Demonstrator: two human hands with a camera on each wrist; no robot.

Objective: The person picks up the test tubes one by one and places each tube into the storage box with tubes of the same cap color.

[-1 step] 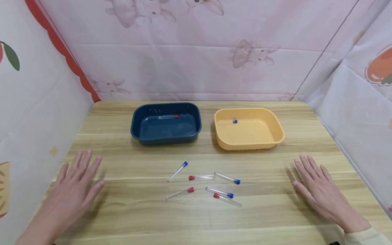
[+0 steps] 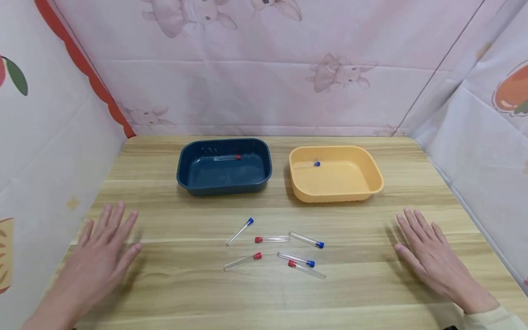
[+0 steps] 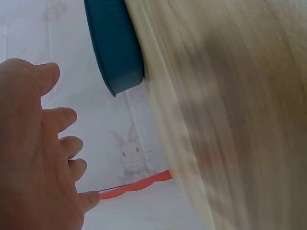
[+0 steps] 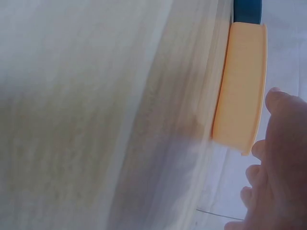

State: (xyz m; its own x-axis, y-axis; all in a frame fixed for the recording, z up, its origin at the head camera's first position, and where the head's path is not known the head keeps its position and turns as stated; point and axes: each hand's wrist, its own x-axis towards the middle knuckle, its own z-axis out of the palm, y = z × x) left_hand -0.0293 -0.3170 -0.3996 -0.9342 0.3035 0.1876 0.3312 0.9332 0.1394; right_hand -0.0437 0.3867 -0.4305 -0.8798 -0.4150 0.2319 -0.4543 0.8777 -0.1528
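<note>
My left hand [image 2: 96, 256] is over the left side of the table, fingers spread, holding nothing. On the right side, my right hand [image 2: 433, 259] is held flat with straight fingers and also holds nothing. Between them lie capped clear test tubes. Three have blue caps: one slanted tube [image 2: 238, 233], one at the right [image 2: 304, 239] and one below it [image 2: 293, 258]. Three have red caps: a level tube [image 2: 274, 239], a lower left one [image 2: 241, 262] and a lower right one [image 2: 308, 269], whose cap lies close to a blue-capped tube.
Behind the tubes stands a dark blue tray [image 2: 224, 189] with one red-capped tube [image 2: 227, 158] inside. To its right, a yellow tray [image 2: 336, 198] holds one blue-capped tube [image 2: 307, 165]. Printed cloth walls [image 2: 264, 101] enclose the wooden table [image 2: 185, 293] at the back and sides.
</note>
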